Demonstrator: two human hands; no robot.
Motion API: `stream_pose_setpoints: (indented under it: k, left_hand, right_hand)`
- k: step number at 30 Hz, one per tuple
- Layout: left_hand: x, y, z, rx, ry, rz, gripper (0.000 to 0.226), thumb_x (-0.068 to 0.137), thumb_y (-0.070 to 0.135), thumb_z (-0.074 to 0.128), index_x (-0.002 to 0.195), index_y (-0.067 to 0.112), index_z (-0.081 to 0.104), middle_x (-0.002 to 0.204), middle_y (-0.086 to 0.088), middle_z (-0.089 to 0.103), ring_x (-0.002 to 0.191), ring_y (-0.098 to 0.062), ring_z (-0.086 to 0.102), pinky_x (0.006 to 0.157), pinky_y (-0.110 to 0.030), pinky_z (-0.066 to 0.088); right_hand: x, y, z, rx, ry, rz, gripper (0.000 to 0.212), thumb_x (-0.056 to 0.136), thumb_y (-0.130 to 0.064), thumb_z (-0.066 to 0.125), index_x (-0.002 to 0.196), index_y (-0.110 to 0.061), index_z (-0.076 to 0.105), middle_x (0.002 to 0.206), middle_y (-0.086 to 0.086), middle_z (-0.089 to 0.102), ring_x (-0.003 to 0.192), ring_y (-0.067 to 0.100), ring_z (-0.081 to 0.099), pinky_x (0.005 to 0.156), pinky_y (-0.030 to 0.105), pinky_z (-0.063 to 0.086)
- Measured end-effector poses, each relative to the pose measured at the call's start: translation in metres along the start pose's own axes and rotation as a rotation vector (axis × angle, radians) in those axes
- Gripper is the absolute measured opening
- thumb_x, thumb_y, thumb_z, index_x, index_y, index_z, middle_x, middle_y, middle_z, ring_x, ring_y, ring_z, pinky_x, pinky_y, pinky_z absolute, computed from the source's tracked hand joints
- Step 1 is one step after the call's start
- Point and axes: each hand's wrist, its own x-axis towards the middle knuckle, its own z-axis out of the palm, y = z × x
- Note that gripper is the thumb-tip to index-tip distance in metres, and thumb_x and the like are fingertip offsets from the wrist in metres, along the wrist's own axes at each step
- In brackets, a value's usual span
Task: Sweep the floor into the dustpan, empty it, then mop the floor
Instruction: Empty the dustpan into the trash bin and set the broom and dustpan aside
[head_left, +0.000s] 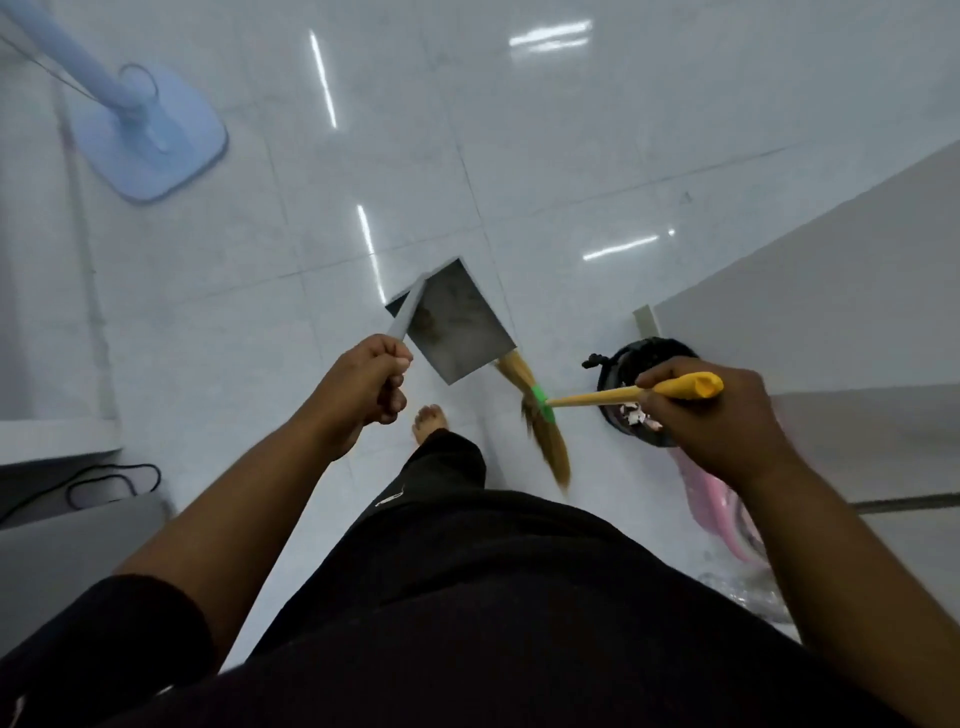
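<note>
My left hand grips the grey handle of a metal dustpan, which hangs above the white tiled floor with some brown dust in its pan. My right hand holds the yellow handle of a broom. Its straw bristles, bound with a green band, hang just right of the dustpan's lower edge. A black bin with white scraps inside stands on the floor under my right hand, partly hidden by it.
A light blue fan base stands at the upper left. A grey wall or cabinet side runs along the right. A pink object lies below the bin. Black cables lie at the left. My bare foot is on the tiles.
</note>
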Motion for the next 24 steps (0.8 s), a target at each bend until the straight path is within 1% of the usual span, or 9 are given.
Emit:
stream_pose_setpoints:
  k: [1, 3, 5, 8, 11, 15, 17, 19, 24]
  left_hand:
    - [0.003, 0.006, -0.013, 0.028, -0.002, 0.050, 0.005, 0.091, 0.024, 0.056, 0.089, 0.019, 0.058, 0.070, -0.003, 0.051, 0.052, -0.014, 0.051, 0.046, -0.024, 0.042]
    - [0.012, 0.012, -0.041, 0.154, 0.069, 0.126, 0.012, 0.089, 0.026, 0.066, 0.091, 0.021, 0.055, 0.069, -0.002, 0.056, 0.054, -0.013, 0.055, 0.048, -0.024, 0.046]
    - [0.020, 0.016, -0.067, 0.239, 0.170, 0.146, 0.009, 0.092, 0.020, 0.060, 0.088, 0.025, 0.054, 0.068, -0.002, 0.058, 0.053, -0.015, 0.054, 0.047, -0.025, 0.046]
    - [0.027, 0.015, -0.112, 0.267, 0.300, 0.108, 0.016, 0.095, 0.018, 0.048, 0.087, 0.030, 0.055, 0.067, -0.005, 0.057, 0.049, -0.015, 0.055, 0.043, -0.021, 0.045]
    - [0.024, 0.012, -0.161, 0.321, 0.423, 0.072, 0.017, 0.095, 0.021, 0.049, 0.093, 0.036, 0.056, 0.077, 0.002, 0.062, 0.056, -0.017, 0.058, 0.041, -0.021, 0.046]
    - [0.015, 0.001, -0.229, 0.637, 0.595, 0.016, 0.019, 0.092, 0.037, 0.057, 0.111, 0.033, 0.059, 0.107, -0.004, 0.061, 0.091, -0.025, 0.061, 0.073, -0.036, 0.054]
    - [0.012, -0.005, -0.257, 0.636, 0.667, -0.015, 0.020, 0.091, 0.036, 0.061, 0.110, 0.029, 0.062, 0.116, -0.008, 0.052, 0.102, -0.028, 0.058, 0.084, -0.039, 0.051]
    - [0.009, -0.009, -0.277, 0.588, 0.734, -0.001, 0.018, 0.091, 0.028, 0.064, 0.108, 0.024, 0.065, 0.120, -0.008, 0.052, 0.109, -0.029, 0.055, 0.086, -0.034, 0.046]
    - [0.001, -0.013, -0.319, 0.456, 0.951, -0.028, 0.016, 0.090, 0.020, 0.066, 0.105, 0.018, 0.066, 0.112, -0.004, 0.064, 0.101, -0.023, 0.059, 0.083, -0.026, 0.040]
  right_hand:
    - [0.014, -0.013, 0.002, 0.001, -0.026, -0.017, 0.013, 0.076, -0.024, 0.072, 0.084, -0.035, 0.071, 0.074, -0.014, 0.070, 0.069, 0.006, 0.065, 0.063, 0.037, 0.057]
    - [0.042, -0.040, 0.006, -0.024, -0.077, -0.040, 0.013, 0.075, -0.028, 0.073, 0.081, -0.039, 0.070, 0.070, -0.016, 0.069, 0.067, 0.004, 0.065, 0.063, 0.031, 0.056]
    - [0.070, -0.071, 0.010, -0.044, -0.118, -0.107, 0.017, 0.075, -0.024, 0.075, 0.077, -0.040, 0.069, 0.068, -0.017, 0.068, 0.066, 0.001, 0.065, 0.063, 0.021, 0.053]
    - [0.102, -0.123, 0.021, -0.054, -0.214, -0.207, 0.013, 0.079, -0.022, 0.075, 0.082, -0.034, 0.070, 0.066, -0.010, 0.070, 0.064, 0.008, 0.068, 0.063, 0.029, 0.056]
    - [0.132, -0.171, 0.039, -0.047, -0.266, -0.292, 0.012, 0.079, -0.022, 0.073, 0.084, -0.033, 0.070, 0.067, -0.008, 0.070, 0.067, 0.013, 0.069, 0.064, 0.033, 0.057]
    - [0.170, -0.228, 0.070, -0.028, -0.375, -0.380, 0.012, 0.080, -0.020, 0.073, 0.085, -0.031, 0.071, 0.072, -0.007, 0.072, 0.072, 0.012, 0.070, 0.070, 0.042, 0.057]
    - [0.188, -0.253, 0.085, -0.010, -0.416, -0.423, 0.012, 0.080, -0.019, 0.073, 0.086, -0.030, 0.070, 0.073, -0.006, 0.072, 0.072, 0.012, 0.070, 0.071, 0.044, 0.058]
    - [0.206, -0.278, 0.099, 0.008, -0.452, -0.481, 0.012, 0.081, -0.020, 0.073, 0.087, -0.030, 0.069, 0.073, -0.005, 0.072, 0.071, 0.011, 0.071, 0.071, 0.044, 0.058]
    - [0.254, -0.342, 0.141, 0.052, -0.540, -0.640, 0.011, 0.081, -0.028, 0.072, 0.088, -0.031, 0.065, 0.083, -0.006, 0.072, 0.076, 0.017, 0.070, 0.071, 0.046, 0.057]
